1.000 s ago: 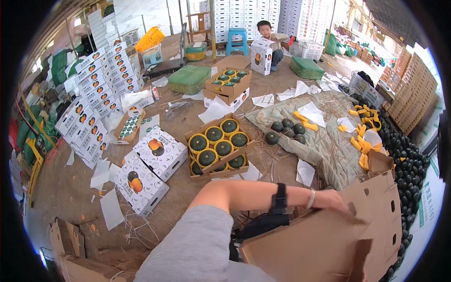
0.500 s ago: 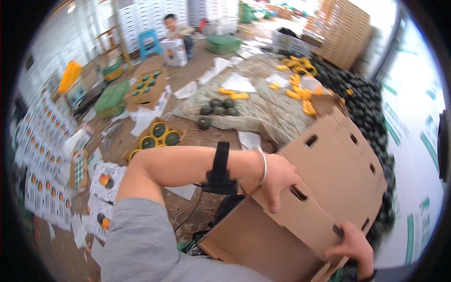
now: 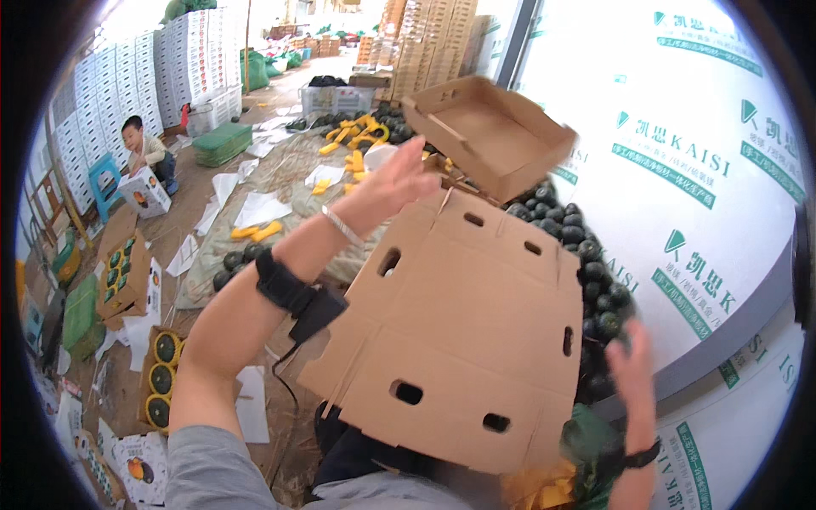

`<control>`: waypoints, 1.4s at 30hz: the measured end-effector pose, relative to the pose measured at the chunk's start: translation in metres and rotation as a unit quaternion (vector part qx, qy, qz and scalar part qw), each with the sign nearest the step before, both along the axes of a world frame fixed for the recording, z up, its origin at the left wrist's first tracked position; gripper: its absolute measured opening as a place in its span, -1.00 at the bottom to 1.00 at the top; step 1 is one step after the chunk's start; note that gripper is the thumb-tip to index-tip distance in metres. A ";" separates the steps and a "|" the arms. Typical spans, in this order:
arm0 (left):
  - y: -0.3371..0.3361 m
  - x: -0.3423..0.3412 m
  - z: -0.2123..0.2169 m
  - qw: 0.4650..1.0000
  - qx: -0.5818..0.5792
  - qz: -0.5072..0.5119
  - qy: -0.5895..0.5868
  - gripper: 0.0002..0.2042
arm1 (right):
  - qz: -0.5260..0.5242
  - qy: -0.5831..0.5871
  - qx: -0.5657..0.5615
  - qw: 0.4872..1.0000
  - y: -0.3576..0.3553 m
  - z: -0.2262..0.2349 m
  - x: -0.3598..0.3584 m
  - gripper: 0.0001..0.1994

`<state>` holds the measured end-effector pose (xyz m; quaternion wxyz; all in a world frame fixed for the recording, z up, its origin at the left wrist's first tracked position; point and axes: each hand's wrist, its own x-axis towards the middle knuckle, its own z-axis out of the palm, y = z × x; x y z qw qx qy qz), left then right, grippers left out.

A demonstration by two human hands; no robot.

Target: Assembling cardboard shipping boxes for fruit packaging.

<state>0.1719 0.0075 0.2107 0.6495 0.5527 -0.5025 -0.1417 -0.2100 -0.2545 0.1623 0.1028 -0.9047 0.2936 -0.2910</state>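
The white panelled wall (image 3: 680, 170) with green printing fills the right side of the frame. Against it, at the centre, lies the big flat brown cardboard box blank with oval hand holes (image 3: 463, 340), unfolded and tilted, its lower edge toward the bottom centre and its upper edge reaching up toward the middle of the frame. Above it, at upper centre, a smaller open brown cardboard tray (image 3: 489, 127) hangs in the air, tipped, touched by neither hand. Stacks of white printed cartons (image 3: 161, 68) line the upper left. A heap of dark green round melons (image 3: 586, 255) runs between the blank and the wall at centre right, and a pale cloth sheet on the floor (image 3: 289, 178) with yellow foam sleeves (image 3: 353, 136) lies at upper centre left. At lower left an open carton of halved-looking green melons (image 3: 161, 378) sits on the dirt floor. A small seated person (image 3: 144, 153) holds a white box at the far left. The left hand (image 3: 399, 178), on a forearm wearing a black strap, is raised at upper centre with fingers spread wide, holding nothing, just beside the blank's upper edge and below the tray. The right hand (image 3: 633, 370), at lower right, is open too, fingers loose, close to the blank's right edge; whether it touches the cardboard cannot be told.
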 end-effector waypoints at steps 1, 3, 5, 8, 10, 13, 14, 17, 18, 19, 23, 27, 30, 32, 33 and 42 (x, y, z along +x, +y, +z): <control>-0.002 0.017 -0.023 0.992 0.081 0.023 -0.090 -0.15 | 0.001 0.043 0.028 0.999 -0.003 -0.030 -0.013 -0.45; 0.021 -0.002 -0.058 0.947 0.265 0.082 -0.164 -0.04 | -0.019 0.100 0.115 0.988 0.014 -0.069 -0.048 -0.19; 0.063 0.001 -0.132 0.889 0.400 0.169 -0.148 0.15 | -0.085 0.119 0.331 0.932 0.032 -0.098 -0.049 0.05; 0.101 -0.034 -0.163 0.932 0.343 0.078 0.092 0.10 | -0.019 0.014 0.453 0.891 0.047 -0.120 -0.038 -0.01; 0.104 -0.038 -0.153 0.952 0.295 0.072 0.026 0.03 | -0.017 0.008 0.470 0.882 0.052 -0.103 -0.036 -0.10; 0.079 -0.063 -0.133 0.864 0.312 0.121 -0.378 -0.16 | 0.099 0.097 0.236 0.962 0.051 -0.108 -0.036 -0.24; 0.062 -0.079 -0.134 0.881 0.315 0.037 -0.351 -0.18 | 0.205 0.185 -0.031 0.961 0.051 -0.111 -0.039 -0.28; 0.046 -0.112 -0.142 0.879 0.320 -0.024 -0.353 -0.22 | 0.212 0.198 0.195 0.937 0.098 -0.088 0.009 -0.29; 0.044 -0.107 -0.143 0.867 0.303 -0.020 -0.395 -0.23 | 0.185 0.205 0.196 0.941 0.101 -0.090 0.020 -0.27; 0.049 -0.101 -0.135 0.865 0.299 -0.016 -0.403 -0.23 | 0.151 0.119 0.186 0.963 0.070 -0.115 0.014 -0.21; 0.059 -0.097 -0.137 0.892 0.361 -0.046 -0.269 -0.20 | -0.041 -0.060 0.521 0.850 0.011 -0.124 -0.026 0.07; 0.050 -0.109 -0.169 0.851 0.276 0.025 -0.446 -0.24 | -0.099 0.067 0.332 0.936 0.028 -0.095 -0.020 0.01; 0.036 -0.110 -0.164 0.814 0.280 0.045 -0.507 -0.26 | 0.095 0.001 0.274 0.957 0.046 -0.068 -0.011 -0.13; 0.029 -0.103 -0.162 0.770 0.325 0.016 -0.549 -0.29 | 0.150 0.021 0.313 0.938 0.062 -0.060 0.015 -0.28; 0.023 -0.094 -0.168 0.746 0.251 0.022 -0.617 -0.39 | 0.223 0.123 0.155 0.955 0.054 -0.082 0.025 -0.32; 0.044 -0.035 -0.068 0.690 0.327 0.038 -0.644 -0.73 | 0.311 0.240 -0.150 0.907 0.020 -0.015 0.033 -0.86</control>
